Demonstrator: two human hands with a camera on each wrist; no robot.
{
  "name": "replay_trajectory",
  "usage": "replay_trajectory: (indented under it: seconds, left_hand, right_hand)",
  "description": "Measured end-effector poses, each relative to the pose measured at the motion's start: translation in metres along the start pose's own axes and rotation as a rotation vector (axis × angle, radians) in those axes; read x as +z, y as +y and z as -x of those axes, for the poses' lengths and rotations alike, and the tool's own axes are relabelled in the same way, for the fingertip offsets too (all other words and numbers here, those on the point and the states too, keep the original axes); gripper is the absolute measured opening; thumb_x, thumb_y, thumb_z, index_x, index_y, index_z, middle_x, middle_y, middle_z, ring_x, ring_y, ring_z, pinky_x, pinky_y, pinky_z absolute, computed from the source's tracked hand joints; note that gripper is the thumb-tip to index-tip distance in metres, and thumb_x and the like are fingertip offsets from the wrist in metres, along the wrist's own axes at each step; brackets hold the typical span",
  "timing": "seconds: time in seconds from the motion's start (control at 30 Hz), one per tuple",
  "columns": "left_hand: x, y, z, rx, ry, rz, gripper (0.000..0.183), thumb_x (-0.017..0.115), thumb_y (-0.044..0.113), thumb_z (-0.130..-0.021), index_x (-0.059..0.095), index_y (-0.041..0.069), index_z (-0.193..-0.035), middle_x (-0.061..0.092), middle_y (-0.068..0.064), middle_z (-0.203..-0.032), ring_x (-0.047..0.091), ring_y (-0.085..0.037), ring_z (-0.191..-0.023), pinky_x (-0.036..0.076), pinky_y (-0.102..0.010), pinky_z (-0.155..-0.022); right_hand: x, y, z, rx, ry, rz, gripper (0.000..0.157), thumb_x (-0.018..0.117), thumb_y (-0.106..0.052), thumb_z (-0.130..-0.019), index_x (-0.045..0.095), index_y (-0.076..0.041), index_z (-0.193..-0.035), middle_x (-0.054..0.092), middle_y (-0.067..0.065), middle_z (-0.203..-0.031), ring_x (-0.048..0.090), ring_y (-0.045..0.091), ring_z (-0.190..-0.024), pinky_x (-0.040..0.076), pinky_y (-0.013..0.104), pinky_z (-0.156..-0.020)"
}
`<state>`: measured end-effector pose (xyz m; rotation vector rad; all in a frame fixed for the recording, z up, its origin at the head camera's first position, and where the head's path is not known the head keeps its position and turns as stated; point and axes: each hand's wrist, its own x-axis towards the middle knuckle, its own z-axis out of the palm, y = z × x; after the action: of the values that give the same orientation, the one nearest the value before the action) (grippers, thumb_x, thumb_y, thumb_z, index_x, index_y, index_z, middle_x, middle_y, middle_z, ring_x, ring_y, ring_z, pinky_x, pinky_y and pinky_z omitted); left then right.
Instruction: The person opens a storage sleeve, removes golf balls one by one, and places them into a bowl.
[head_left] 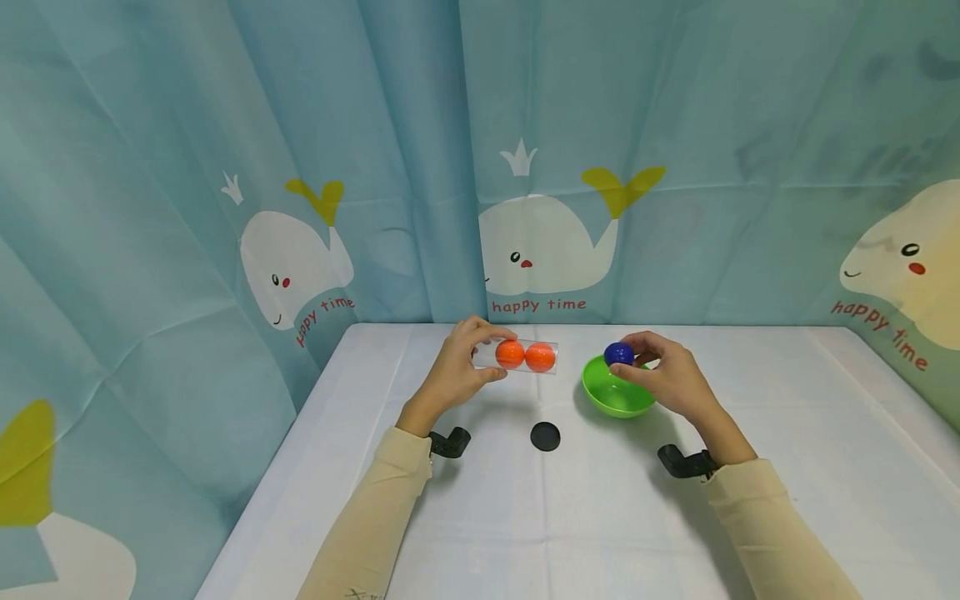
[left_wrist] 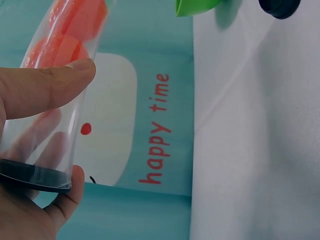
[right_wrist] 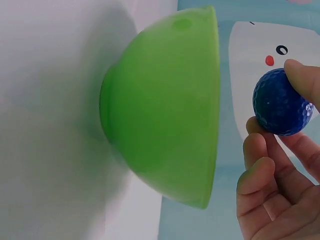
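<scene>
A clear plastic tube (head_left: 487, 354) lies nearly level in my left hand (head_left: 459, 367), thumb and fingers on opposite sides of it. Two orange balls (head_left: 540, 357) sit inside, one beside the other. The left wrist view shows a black cap (left_wrist: 35, 175) on the tube's end by the palm. My right hand (head_left: 672, 375) pinches a dimpled blue golf ball (right_wrist: 282, 102) above the rim of a green bowl (right_wrist: 170, 110). The ball is apart from both the bowl and the tube.
A round black lid (head_left: 545, 437) lies on the white-covered table (head_left: 510, 517) between the two forearms. Behind the table hangs a blue curtain (head_left: 420, 250) with whale prints. Each wrist wears a black mount (head_left: 450, 442).
</scene>
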<state>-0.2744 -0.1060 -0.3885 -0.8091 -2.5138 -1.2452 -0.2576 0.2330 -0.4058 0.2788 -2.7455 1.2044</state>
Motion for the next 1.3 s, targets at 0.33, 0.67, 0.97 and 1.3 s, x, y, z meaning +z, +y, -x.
replay_trajectory:
  seconds: [0.33,0.67,0.97,1.3]
  left_hand:
    - [0.002,-0.002,0.000,0.008,0.007,-0.004,0.047,0.088,0.004,-0.078,0.073,0.019,-0.121,0.060,-0.003,-0.107,0.051,-0.021,-0.104,0.049,-0.055,-0.086]
    - [0.003,-0.003,0.001,-0.011,0.004,0.009,0.046,0.086,0.004,-0.080,0.073,0.019,-0.121,0.059,-0.003,-0.108,0.051,-0.021,-0.105,0.048,-0.054,-0.087]
    - [0.004,-0.003,0.000,-0.022,-0.002,-0.005,0.047,0.086,0.005,-0.080,0.073,0.020,-0.122,0.059,-0.002,-0.109,0.052,-0.026,-0.108,0.048,-0.045,-0.086]
    - [0.004,-0.003,0.000,-0.003,-0.004,-0.021,0.048,0.088,0.006,-0.079,0.073,0.020,-0.121,0.060,-0.002,-0.109,0.054,-0.029,-0.109,0.044,-0.035,-0.084]
  right_hand:
    - [-0.002,0.005,-0.001,0.037,-0.002,0.025,0.051,0.077,-0.038,-0.091,0.062,-0.005,-0.128,0.071,0.018,-0.115,0.061,0.034,-0.110,0.044,0.033,-0.079]
    - [0.001,0.017,-0.004,-0.039,0.001,0.036,0.051,0.080,-0.032,-0.090,0.065,0.002,-0.124,0.068,0.022,-0.123,0.059,0.038,-0.116,0.050,0.043,-0.091]
    - [0.005,0.027,-0.005,-0.068,0.011,0.041,0.047,0.080,-0.025,-0.090,0.066,0.005,-0.123,0.060,0.026,-0.130,0.051,0.043,-0.121,0.050,0.051,-0.094]
    - [0.010,0.036,-0.006,-0.074,-0.020,0.034,0.044,0.080,-0.025,-0.089,0.068,0.002,-0.122,0.059,0.027,-0.132,0.047,0.043,-0.122,0.048,0.051,-0.094]
